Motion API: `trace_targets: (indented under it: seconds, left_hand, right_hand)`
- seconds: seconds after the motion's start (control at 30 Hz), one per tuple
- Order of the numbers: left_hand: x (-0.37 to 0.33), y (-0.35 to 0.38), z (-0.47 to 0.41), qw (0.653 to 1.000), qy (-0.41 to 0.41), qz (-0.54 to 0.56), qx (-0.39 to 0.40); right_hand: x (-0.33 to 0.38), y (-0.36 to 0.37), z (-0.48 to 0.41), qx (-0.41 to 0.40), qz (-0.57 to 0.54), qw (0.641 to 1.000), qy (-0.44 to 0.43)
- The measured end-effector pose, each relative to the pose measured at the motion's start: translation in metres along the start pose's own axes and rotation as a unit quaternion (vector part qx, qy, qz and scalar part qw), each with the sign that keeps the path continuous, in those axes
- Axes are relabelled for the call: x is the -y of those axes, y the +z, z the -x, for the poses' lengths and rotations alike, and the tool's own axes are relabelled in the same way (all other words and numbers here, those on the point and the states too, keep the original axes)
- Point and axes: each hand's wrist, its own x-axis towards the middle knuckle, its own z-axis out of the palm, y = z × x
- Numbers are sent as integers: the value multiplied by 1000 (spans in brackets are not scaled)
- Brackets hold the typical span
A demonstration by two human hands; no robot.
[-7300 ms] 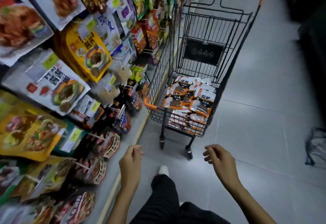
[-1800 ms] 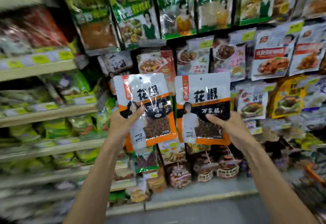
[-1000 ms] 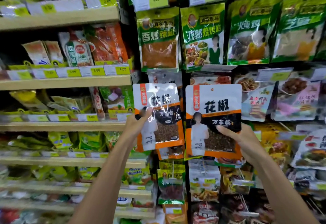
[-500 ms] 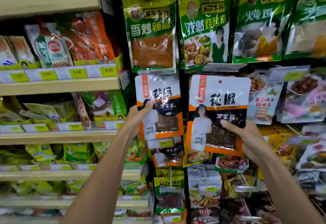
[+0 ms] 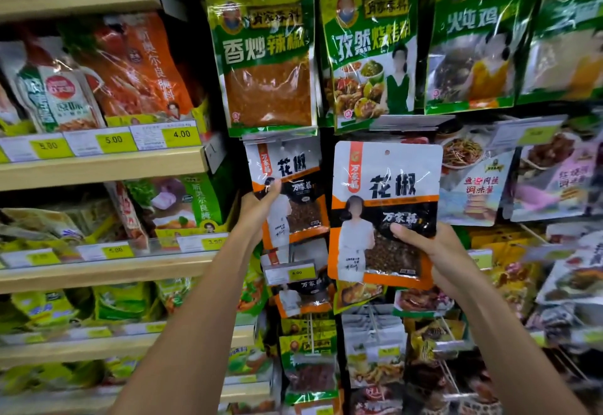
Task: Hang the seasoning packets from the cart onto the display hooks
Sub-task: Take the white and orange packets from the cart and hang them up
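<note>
Two white, orange and black pepper seasoning packets are up at the hook display. My left hand grips the left packet by its left edge, its top pushed up under the green chilli packet. My right hand holds the right packet from its lower right, thumb on the front. That packet's hang hole is free, in front of the display. A matching packet hangs lower down behind a price tag. The cart is out of view.
Green seasoning packets hang in a row above. More sauce packets hang to the right. Wooden shelves with price tags and bagged goods fill the left side. Wire hooks stick out lower right.
Both packets have risen from chest height toward the hooks. The left packet has moved in under the green chilli packet. The right packet has come closer to the camera.
</note>
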Motion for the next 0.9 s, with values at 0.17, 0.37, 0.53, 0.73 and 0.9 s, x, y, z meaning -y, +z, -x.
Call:
trace_targets:
  seconds: [0.17,0.37,0.53,0.73,0.9]
  left_hand:
    - [3,-1,16,992,57,-94,-53]
    - [6,-24,74,863,188,-424,-199]
    - [-45,-55,80,681,467,-454,-334]
    - [-64,-85,39,614,460,-522,-372]
    - [-50,-102,13,622,465,-526,-347]
  right_hand:
    - [-4,4,-2,-4,-4,1000,5]
    - [-7,24,-10,28,-19,999,6]
    - [-11,47,-17,70,-6,997,18]
    - [-19,70,-28,100,27,994,44]
    - [-14,85,-41,125,38,991,35]
